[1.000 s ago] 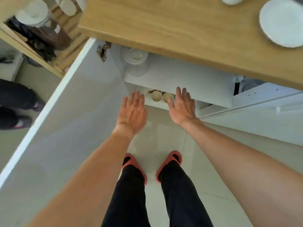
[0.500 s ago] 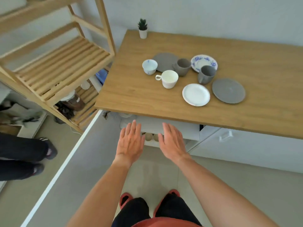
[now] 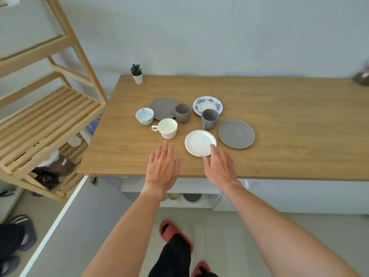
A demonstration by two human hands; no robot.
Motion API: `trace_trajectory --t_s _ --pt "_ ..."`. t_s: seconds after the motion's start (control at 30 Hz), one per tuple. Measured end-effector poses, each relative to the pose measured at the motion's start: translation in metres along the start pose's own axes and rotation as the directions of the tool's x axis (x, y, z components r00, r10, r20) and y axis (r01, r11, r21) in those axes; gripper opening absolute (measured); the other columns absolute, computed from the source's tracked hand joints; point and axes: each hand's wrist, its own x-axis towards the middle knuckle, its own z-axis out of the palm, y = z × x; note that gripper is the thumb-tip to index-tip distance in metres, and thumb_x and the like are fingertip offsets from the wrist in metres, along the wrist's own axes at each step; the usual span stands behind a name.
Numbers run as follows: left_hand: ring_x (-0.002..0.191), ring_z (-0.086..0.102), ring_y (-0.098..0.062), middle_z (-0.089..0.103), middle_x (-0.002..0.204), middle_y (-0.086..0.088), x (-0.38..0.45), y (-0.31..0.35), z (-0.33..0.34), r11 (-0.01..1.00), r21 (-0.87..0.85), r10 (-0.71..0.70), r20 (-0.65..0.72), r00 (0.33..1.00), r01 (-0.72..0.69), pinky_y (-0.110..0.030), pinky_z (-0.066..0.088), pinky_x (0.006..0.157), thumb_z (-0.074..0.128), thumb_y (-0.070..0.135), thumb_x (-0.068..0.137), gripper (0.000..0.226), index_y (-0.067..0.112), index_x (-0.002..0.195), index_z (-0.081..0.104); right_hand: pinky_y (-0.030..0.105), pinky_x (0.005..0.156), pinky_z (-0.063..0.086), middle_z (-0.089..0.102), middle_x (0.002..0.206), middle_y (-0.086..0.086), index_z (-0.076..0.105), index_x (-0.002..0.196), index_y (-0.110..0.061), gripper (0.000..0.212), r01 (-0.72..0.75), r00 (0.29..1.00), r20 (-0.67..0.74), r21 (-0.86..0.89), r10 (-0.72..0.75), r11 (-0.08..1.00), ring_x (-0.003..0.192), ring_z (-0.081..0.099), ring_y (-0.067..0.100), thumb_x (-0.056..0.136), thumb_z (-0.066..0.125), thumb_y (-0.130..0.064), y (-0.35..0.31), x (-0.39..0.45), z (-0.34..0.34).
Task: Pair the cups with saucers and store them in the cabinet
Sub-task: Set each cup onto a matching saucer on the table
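On the wooden counter (image 3: 279, 116) stand a white cup (image 3: 167, 128), a blue-patterned cup (image 3: 144, 115), and two grey cups (image 3: 182, 112) (image 3: 209, 118). Beside them lie a white saucer (image 3: 199, 142), a blue floral saucer (image 3: 207, 104), and two grey saucers (image 3: 161, 107) (image 3: 236, 133). My left hand (image 3: 162, 166) hovers open over the counter's front, just below the white cup. My right hand (image 3: 218, 165) is open, fingertips touching the white saucer's near rim. Below the counter the cabinet (image 3: 191, 188) is open, with cups (image 3: 173, 196) inside.
A small potted plant (image 3: 137, 73) stands at the counter's back left corner. The open white cabinet door (image 3: 60, 216) juts out at lower left. A wooden slatted shelf (image 3: 46, 116) fills the left side. Another person's feet (image 3: 16, 236) are at the far left.
The view has risen from the cabinet interior to the countertop. Both hands lifted from the cabinet opening to above the counter; the right one now reaches the white saucer.
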Motion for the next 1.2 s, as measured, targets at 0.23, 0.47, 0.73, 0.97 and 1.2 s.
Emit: trace_trajectory --t_s 0.23,0.47,0.73,0.97,1.2 --pt "0.135 0.041 -0.033 0.044 0.146 -0.015 0.09 0.039 0.014 0.989 -0.088 0.12 -0.008 0.993 -0.12 -0.043 0.033 0.11 0.04 0.041 0.098 0.049 0.01 0.136 0.044 0.047 0.111 0.034 0.045 0.139 0.016 0.028 0.151 -0.012 0.056 -0.266 0.964 -0.003 0.047 0.266 0.963 0.131 0.042 0.035 0.103 0.034 -0.04 0.045 0.052 -0.016" --pt "0.141 0.033 -0.03 0.033 0.154 -0.014 0.177 0.076 0.034 0.96 -0.244 0.152 0.029 0.988 -0.141 -0.039 0.029 0.114 0.049 0.043 0.095 0.067 0.008 0.149 0.028 0.05 0.122 0.015 0.01 0.162 0.022 0.01 0.158 -0.017 0.072 -0.499 0.865 0.078 0.036 0.495 0.866 0.15 0.012 0.038 0.1 0.041 -0.048 0.091 0.105 -0.026" --pt "0.122 0.052 -0.035 0.035 0.146 -0.016 0.22 0.086 0.059 0.961 -0.229 0.194 0.152 0.969 -0.157 -0.042 0.047 0.098 0.066 0.039 0.086 0.084 0.009 0.15 0.02 0.046 0.111 0.031 0.037 0.138 0.017 0.024 0.15 -0.024 0.073 -0.492 0.864 0.134 0.015 0.486 0.87 0.129 0.036 0.035 0.09 0.057 -0.05 0.118 0.124 -0.021" --pt "0.113 0.054 -0.03 0.049 0.127 -0.015 0.231 0.093 0.062 0.907 -0.376 0.219 0.034 0.975 -0.191 -0.04 0.05 0.094 0.08 0.038 0.074 0.089 0.007 0.144 0.034 0.041 0.106 0.036 0.039 0.129 0.009 0.033 0.146 -0.028 0.072 -0.385 0.918 0.108 0.002 0.382 0.923 0.122 0.04 0.029 0.085 0.063 -0.052 0.136 0.146 -0.026" --pt "0.117 0.053 -0.026 0.051 0.128 -0.011 0.244 0.124 0.059 0.857 -0.433 0.309 -0.003 0.951 -0.28 -0.038 0.046 0.1 0.079 0.041 0.074 0.091 0.006 0.144 0.034 0.037 0.103 0.036 0.034 0.111 0.001 0.033 0.148 -0.035 0.077 -0.309 0.942 0.151 0.045 0.3 0.95 0.115 0.042 0.025 0.081 0.064 -0.058 0.154 0.164 -0.033"
